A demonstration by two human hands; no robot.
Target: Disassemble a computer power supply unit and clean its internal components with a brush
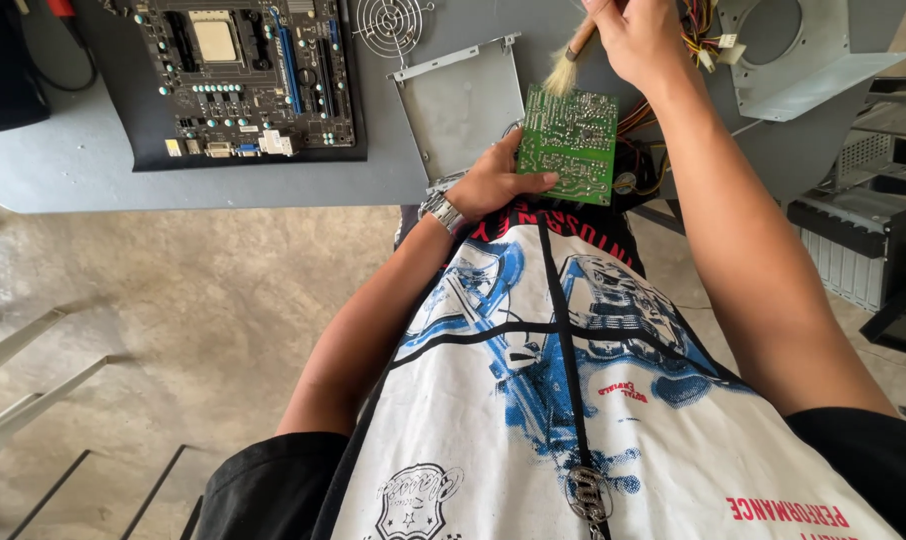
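Your left hand (493, 180) grips a green circuit board (571, 145) by its near left edge, thumb laid across the solder side and the other fingers tucked behind it. You hold the board up over the near edge of the grey bench (73, 160), just above your chest, with its solder side turned up toward you. A bundle of coloured wires (641, 125) trails from the board's right side toward the far right.

Your right hand (638, 40) is closed around the handle of a small brush (570, 62), and the pale bristles touch the board's far left corner. A metal watch (443, 210) sits on your left wrist.

On the bench, to the far left, a dark motherboard (248, 75) lies flat on a black mat. Just left of the circuit board lies a bent grey metal cover plate (463, 100), and beyond it a round wire fan grille (388, 22). At the far right sits a grey metal housing (803, 60) with a large round opening.
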